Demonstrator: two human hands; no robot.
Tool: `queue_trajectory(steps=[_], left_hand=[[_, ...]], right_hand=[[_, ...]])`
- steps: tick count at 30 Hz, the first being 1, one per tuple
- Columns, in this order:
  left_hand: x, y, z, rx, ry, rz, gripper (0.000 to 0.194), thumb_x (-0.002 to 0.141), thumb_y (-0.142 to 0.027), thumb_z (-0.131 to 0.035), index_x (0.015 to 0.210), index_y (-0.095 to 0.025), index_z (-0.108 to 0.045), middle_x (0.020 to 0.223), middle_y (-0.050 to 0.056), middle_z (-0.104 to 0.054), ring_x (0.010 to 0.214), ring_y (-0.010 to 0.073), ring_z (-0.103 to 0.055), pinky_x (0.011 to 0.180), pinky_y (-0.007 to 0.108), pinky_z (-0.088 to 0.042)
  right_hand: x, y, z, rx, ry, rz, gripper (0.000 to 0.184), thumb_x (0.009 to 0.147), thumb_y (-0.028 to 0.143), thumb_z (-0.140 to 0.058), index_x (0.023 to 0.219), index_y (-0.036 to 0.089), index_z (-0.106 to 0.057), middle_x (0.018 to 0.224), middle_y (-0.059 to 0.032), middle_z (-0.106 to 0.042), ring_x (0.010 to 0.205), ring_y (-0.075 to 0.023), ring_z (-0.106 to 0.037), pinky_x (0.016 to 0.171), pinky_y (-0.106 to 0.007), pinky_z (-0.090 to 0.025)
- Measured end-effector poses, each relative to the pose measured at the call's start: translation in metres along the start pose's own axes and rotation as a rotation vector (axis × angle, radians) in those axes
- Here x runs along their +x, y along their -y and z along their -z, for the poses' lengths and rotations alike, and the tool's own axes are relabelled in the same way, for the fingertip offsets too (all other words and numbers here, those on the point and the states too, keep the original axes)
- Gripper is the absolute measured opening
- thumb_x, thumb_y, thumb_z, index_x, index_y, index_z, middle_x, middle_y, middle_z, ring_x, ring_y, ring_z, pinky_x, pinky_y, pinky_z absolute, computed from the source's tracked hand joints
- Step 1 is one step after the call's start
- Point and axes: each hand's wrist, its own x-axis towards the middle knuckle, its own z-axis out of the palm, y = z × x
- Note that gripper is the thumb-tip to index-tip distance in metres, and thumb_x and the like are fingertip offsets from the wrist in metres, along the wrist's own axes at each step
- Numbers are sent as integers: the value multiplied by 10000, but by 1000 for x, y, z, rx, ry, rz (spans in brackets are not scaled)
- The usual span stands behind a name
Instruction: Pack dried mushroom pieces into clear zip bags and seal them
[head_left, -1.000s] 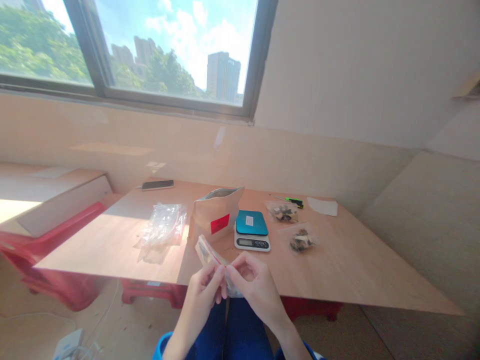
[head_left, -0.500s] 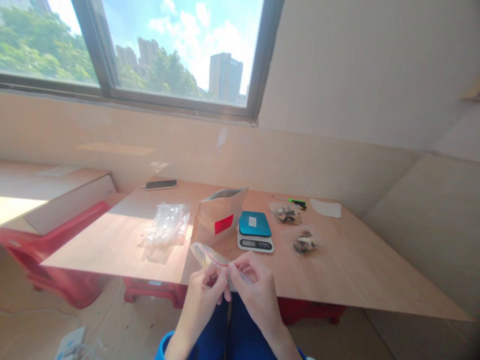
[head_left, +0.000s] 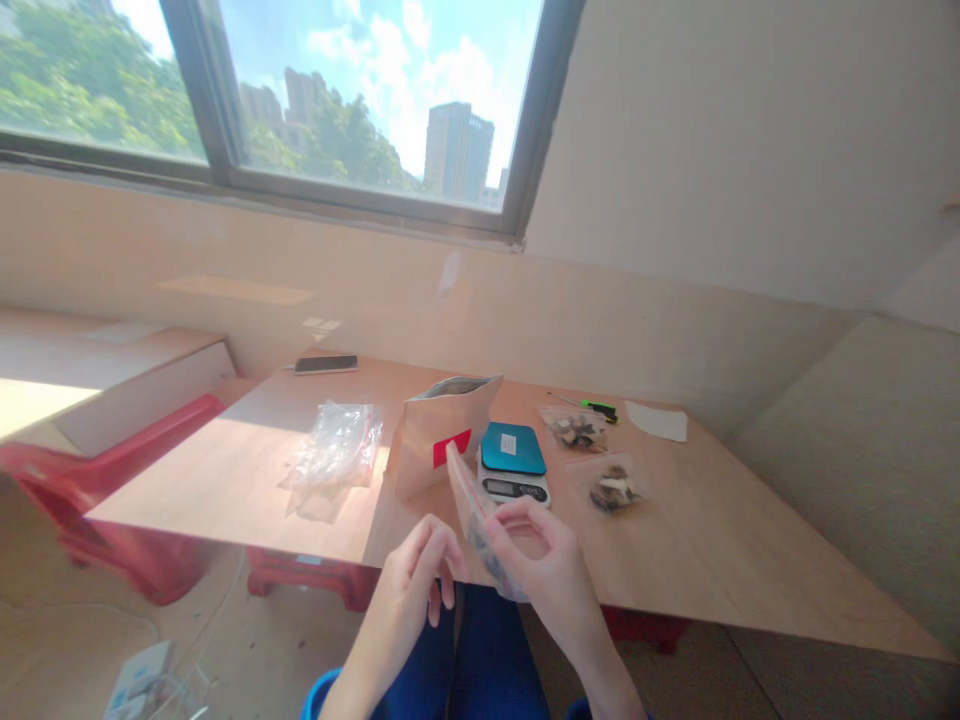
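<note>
My right hand [head_left: 536,545] pinches the top edge of a clear zip bag [head_left: 484,535] with dark bits inside; the bag hangs tilted over the table's front edge. To its left, my left hand [head_left: 424,565] is apart from the bag, its fingers loosely curled and holding nothing. Just beyond the bag stands an upright brown paper pouch [head_left: 416,460] with a red label and an open top. Beside it is a digital kitchen scale [head_left: 514,455] with a blue-green platform, bare except for a small white sticker.
Two filled zip bags, a farther one [head_left: 579,432] and a nearer one [head_left: 613,490], lie right of the scale. Behind them are a green-and-black tool [head_left: 600,408] and white paper [head_left: 658,421]. Clear plastic bags [head_left: 337,445] and a phone [head_left: 326,365] lie on the left.
My left hand has let go of the zip bag. My right hand has carried it to the right, and the bag now hangs more upright. The view has shifted slightly.
</note>
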Motion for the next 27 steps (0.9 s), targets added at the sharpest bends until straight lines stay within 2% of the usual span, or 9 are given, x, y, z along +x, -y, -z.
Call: queue_trajectory(steps=[2, 4, 8, 12, 19, 25, 27], left_hand=[[1, 4, -3, 23, -16, 15, 497, 797, -655, -482, 728, -168, -559, 501, -31, -523, 373, 74, -446, 351, 172, -319], [1, 7, -3, 44, -58, 28, 499, 773, -662, -516, 747, -166, -558, 485, -41, -505, 380, 76, -444, 358, 173, -318], [-1, 5, 2, 39, -75, -7, 459, 795, -620, -533, 754, -165, -572, 551, -28, -529, 445, 81, -468, 394, 177, -353], [-4, 2, 3, 75, -45, -44, 405, 824, -564, -530, 759, -168, -589, 621, 3, -592, 507, 101, -517, 427, 187, -390], [-2, 4, 1, 214, -135, -30, 369, 799, -527, -572, 731, -167, -615, 576, 24, -638, 514, 136, -573, 444, 209, -402], [-3, -1, -1, 260, -148, -76, 295, 799, -450, -596, 753, -164, -657, 572, 26, -661, 549, 154, -607, 491, 221, -427], [-5, -2, -3, 284, -141, -100, 264, 804, -404, -590, 688, -170, -629, 537, 13, -641, 522, 143, -588, 504, 219, -425]], right_hand=[[-6, 4, -7, -21, 115, 13, 160, 812, 313, -613, 732, 176, -637, 734, -31, -688, 729, -167, -672, 702, -255, -523], [-10, 8, -11, -9, 193, 2, 161, 821, 292, -607, 718, 171, -634, 715, -24, -682, 713, -159, -670, 687, -241, -518], [-11, 12, -12, 57, 225, -31, 200, 833, 330, -616, 717, 168, -623, 701, -17, -662, 702, -153, -659, 670, -233, -512], [-11, 6, -13, 130, 162, -68, 231, 848, 379, -596, 744, 173, -591, 718, -15, -639, 718, -158, -648, 663, -242, -519], [-14, -1, -21, -115, -51, 209, 167, 863, 255, -544, 720, 177, -584, 714, -12, -613, 695, -140, -597, 659, -236, -459], [-17, -8, -32, -128, -155, 233, 174, 892, 249, -512, 743, 185, -576, 698, -4, -609, 656, -131, -589, 615, -223, -463], [-14, -11, -29, -119, -242, 245, 164, 892, 268, -518, 763, 188, -579, 721, -9, -618, 675, -137, -598, 642, -234, -478]])
